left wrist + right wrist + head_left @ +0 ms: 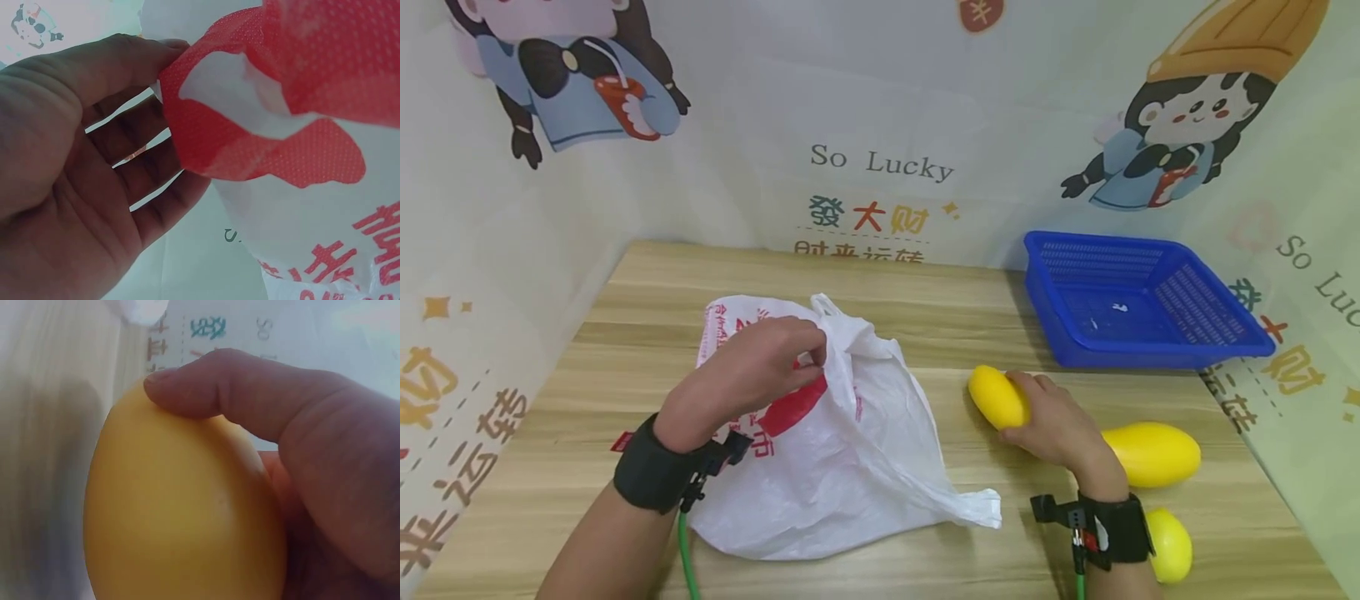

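My left hand (748,371) pinches a white plastic bag (820,500) with red print, which lies crumpled on the wooden table. In the left wrist view, thumb and fingertips meet on a red-printed part of the bag (219,150). The bag's mouth and any contents are hidden. My right hand (1056,421) grips a smooth yellow oval fruit (997,397) to the right of the bag. In the right wrist view, the thumb lies over one end of the fruit (181,500). Whether it touches the table cannot be told.
A blue plastic basket (1157,354) stands at the back right, with small white scraps inside. A larger oblong yellow fruit (1157,454) lies beside the right wrist. Nearer the front is a small round yellow-green fruit (1170,546). Printed cloth walls (880,108) border the wooden table (572,400).
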`<state>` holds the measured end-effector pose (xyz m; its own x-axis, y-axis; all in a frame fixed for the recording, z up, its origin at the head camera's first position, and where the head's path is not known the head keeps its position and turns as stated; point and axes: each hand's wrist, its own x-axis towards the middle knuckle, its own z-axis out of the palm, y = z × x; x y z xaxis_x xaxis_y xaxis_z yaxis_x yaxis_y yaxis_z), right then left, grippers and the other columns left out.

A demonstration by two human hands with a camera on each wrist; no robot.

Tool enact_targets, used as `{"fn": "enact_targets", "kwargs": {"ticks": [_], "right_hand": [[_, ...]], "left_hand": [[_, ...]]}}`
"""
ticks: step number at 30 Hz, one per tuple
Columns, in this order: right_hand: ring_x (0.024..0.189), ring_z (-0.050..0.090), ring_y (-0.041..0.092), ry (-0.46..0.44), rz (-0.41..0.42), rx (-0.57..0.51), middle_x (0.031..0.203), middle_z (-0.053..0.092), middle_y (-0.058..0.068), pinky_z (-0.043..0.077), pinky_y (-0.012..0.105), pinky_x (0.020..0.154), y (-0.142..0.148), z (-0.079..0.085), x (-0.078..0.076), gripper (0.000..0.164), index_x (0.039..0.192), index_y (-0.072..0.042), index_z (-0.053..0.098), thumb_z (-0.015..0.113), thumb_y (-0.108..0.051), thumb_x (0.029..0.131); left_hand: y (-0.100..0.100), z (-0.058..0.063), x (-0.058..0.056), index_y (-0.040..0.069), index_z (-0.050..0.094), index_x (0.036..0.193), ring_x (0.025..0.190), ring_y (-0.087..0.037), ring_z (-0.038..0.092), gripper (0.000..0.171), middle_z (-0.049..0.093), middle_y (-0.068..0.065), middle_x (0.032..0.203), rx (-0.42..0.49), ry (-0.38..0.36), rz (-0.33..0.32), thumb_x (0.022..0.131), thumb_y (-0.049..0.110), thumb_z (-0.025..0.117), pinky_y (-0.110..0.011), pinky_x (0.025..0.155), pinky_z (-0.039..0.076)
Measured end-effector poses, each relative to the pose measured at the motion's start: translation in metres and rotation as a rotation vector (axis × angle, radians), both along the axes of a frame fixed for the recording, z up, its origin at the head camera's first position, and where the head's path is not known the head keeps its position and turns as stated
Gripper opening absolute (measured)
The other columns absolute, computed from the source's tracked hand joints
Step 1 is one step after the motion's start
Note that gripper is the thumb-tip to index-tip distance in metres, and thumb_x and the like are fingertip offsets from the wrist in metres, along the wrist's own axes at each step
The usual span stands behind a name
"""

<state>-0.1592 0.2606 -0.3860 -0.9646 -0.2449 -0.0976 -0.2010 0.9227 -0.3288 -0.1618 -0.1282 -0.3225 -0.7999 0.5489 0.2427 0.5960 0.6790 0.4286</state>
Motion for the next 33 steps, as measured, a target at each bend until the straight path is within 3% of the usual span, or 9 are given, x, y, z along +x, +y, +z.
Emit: {"fn": "enact_targets", "kwargs": {"ticks": [10, 17, 21, 26, 33], "right_hand": [[0.105, 0.058, 0.037, 0.123, 0.103, 0.026, 0.133, 0.058, 0.021, 0.050, 0.057, 0.087, -0.022, 0.022, 0.001, 0.074, 0.144, -0.004, 0.052, 0.079, -0.028, 0.079], [0.107, 0.059, 0.035, 0.112, 0.151, 0.041, 0.135, 0.059, 0.018, 0.050, 0.053, 0.087, -0.041, 0.030, 0.003, 0.074, 0.145, -0.008, 0.052, 0.077, -0.030, 0.079], [0.105, 0.060, 0.032, 0.108, 0.194, 0.051, 0.134, 0.061, 0.015, 0.051, 0.051, 0.085, -0.052, 0.032, 0.004, 0.075, 0.145, -0.009, 0.052, 0.078, -0.031, 0.078], [0.114, 0.059, 0.034, 0.096, 0.273, 0.074, 0.136, 0.059, 0.015, 0.052, 0.052, 0.086, -0.068, 0.033, 0.008, 0.075, 0.145, -0.011, 0.053, 0.078, -0.030, 0.078], [0.115, 0.058, 0.033, 0.101, 0.370, 0.098, 0.136, 0.059, 0.012, 0.052, 0.050, 0.087, -0.087, 0.036, 0.009, 0.075, 0.145, -0.012, 0.052, 0.081, -0.030, 0.078]], "left_hand": [[0.004, -0.001, -0.002, 0.013, 0.065, 0.087, 0.072, -0.014, 0.056, 0.016, 0.061, 0.006, 0.076, 0.023, -0.053, -0.008, 0.086, -0.001, 0.073, -0.029, 0.070, 0.052], [0.005, -0.002, -0.002, 0.014, 0.062, 0.085, 0.069, -0.014, 0.054, 0.019, 0.057, 0.007, 0.072, 0.052, -0.080, -0.008, 0.086, -0.003, 0.070, -0.030, 0.068, 0.050], [0.007, -0.002, -0.002, 0.012, 0.062, 0.086, 0.071, -0.014, 0.054, 0.018, 0.058, 0.006, 0.074, 0.063, -0.064, -0.018, 0.087, -0.003, 0.071, -0.029, 0.069, 0.051], [0.008, -0.004, -0.001, 0.011, 0.062, 0.086, 0.073, -0.014, 0.055, 0.020, 0.058, 0.005, 0.075, 0.089, -0.030, -0.036, 0.086, -0.004, 0.074, -0.028, 0.070, 0.053], [0.008, -0.007, -0.003, 0.008, 0.065, 0.086, 0.075, -0.015, 0.056, 0.019, 0.060, 0.001, 0.078, 0.120, 0.044, -0.114, 0.084, -0.006, 0.077, -0.028, 0.074, 0.056]]}}
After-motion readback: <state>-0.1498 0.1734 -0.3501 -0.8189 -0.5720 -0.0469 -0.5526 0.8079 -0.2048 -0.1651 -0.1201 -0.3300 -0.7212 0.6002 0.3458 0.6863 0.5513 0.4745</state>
